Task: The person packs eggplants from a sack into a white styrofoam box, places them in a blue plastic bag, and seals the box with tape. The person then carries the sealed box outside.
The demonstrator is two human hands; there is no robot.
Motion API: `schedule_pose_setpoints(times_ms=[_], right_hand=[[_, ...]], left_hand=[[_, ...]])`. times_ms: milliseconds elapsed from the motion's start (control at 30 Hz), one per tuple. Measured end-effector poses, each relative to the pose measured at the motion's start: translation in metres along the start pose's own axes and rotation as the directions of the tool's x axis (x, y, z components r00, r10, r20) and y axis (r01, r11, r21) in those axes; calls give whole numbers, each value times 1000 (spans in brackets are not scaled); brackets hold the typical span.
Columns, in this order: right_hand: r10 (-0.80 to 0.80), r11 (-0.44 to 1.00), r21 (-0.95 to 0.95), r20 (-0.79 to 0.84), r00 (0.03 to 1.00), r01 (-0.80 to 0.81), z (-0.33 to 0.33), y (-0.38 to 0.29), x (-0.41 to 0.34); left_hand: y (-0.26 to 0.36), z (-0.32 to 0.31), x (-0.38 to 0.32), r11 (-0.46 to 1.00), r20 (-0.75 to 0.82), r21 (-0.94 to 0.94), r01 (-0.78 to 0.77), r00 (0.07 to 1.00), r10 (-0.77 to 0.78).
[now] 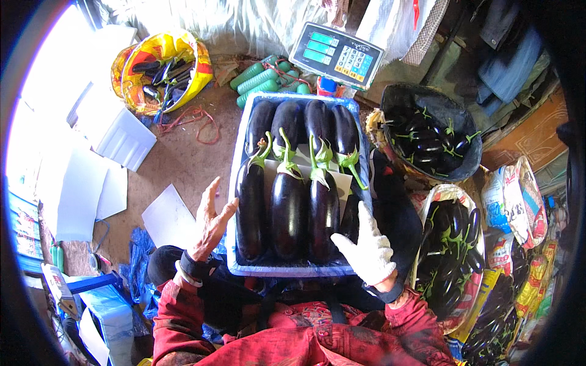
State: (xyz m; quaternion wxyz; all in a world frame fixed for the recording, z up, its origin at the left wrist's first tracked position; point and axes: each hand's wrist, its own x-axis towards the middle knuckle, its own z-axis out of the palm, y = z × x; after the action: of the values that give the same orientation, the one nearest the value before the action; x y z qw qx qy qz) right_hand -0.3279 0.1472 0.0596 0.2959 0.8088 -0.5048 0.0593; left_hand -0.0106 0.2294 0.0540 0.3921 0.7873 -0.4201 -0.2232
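A foam box (232,183) lined with blue plastic film stands before me, holding two rows of dark eggplants. The nearer row includes an eggplant (289,215) with its green stem pointing away from me; stems of the far row point towards me. Pale card shows between the rows. My bare left hand (211,222) is at the box's left rim, fingers spread, holding nothing. Over the box's right side is my right hand (366,247) in a white knit glove, thumb and fingers apart. Beneath its fingers, an eggplant (351,215) is partly hidden.
Behind the box stands a digital scale display (336,55) beside green rolls (258,82). A yellow bag (201,64) of eggplants is at the far left, a black tub (474,137) and a sack (478,270) of eggplants at right. White sheets (169,217) lie left.
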Motion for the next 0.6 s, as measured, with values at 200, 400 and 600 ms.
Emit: schedule_pose_setpoints(times_ms=[200, 400, 600], right_hand=[[35, 999, -4, 80, 996, -35, -2, -4, -13], [-12, 874, 460, 346, 938, -159, 4, -8, -3], [-146, 568, 538, 811, 567, -623, 4, -29, 6]], left_hand=[[8, 9, -11, 991, -19, -103, -84, 996, 83], [7, 20, -8, 988, 45, 155, 24, 999, -32], [-2, 32, 1, 950, 62, 231, -208, 978, 199]])
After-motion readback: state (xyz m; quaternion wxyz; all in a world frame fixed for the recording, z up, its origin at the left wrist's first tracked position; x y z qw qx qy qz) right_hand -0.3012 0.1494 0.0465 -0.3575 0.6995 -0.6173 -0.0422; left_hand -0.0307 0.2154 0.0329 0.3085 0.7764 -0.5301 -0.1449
